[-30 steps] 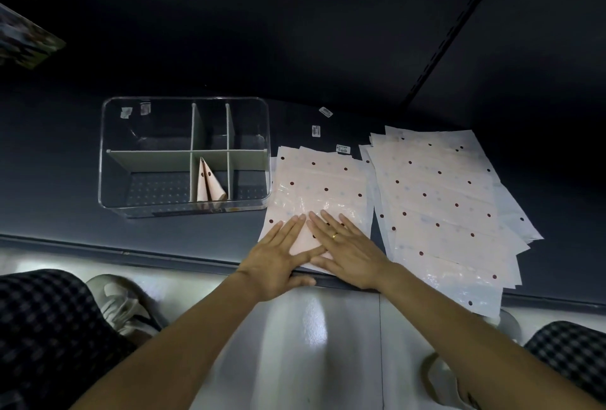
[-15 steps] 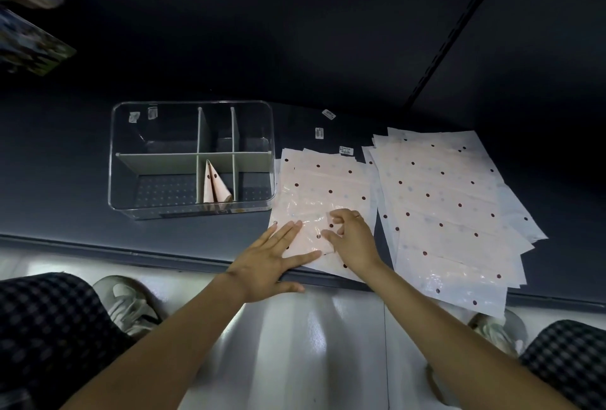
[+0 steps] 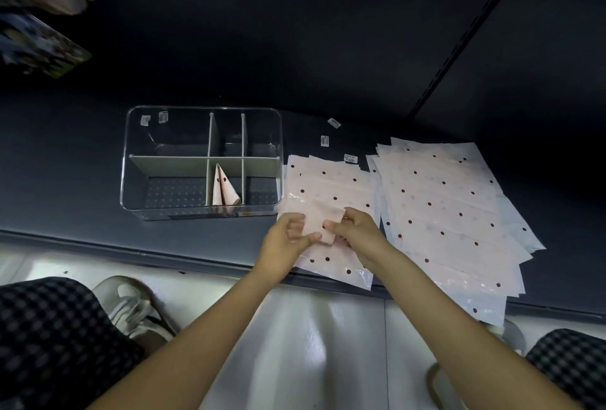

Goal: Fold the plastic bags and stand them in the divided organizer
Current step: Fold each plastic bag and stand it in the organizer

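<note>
Dim light, dark bench (image 3: 82,186) under a dark back wall. Both hands meet over the near stack of dotted pink plastic bags (image 3: 331,186), which lies flat just right of the organizer and overhangs the bench's front edge a little. Left hand (image 3: 288,240) has thumb and curled fingers pinched on the left side of a small folded pink piece (image 3: 319,224) lifted off the stack; right hand (image 3: 355,229), ring on one finger, has its fingers curled onto the same piece from the right. The exact fold of the piece cannot be made out, as it is partly covered by fingers and somewhat blurred. Clear divided organizer (image 3: 201,161) sits on the bench left of the hands, grey dividers splitting it into six compartments. One folded triangular bag (image 3: 224,191) stands upright in the narrow front-middle compartment, point up. Second, larger stack of dotted bags (image 3: 452,212) lies fanned out to the right of the first, its near end past the bench edge. Three small barcode stickers (image 3: 324,140) are stuck on the bench behind the stacks. Checked trouser legs (image 3: 49,337) and a pale shoe (image 3: 131,308) show below, on a shiny floor.
</note>
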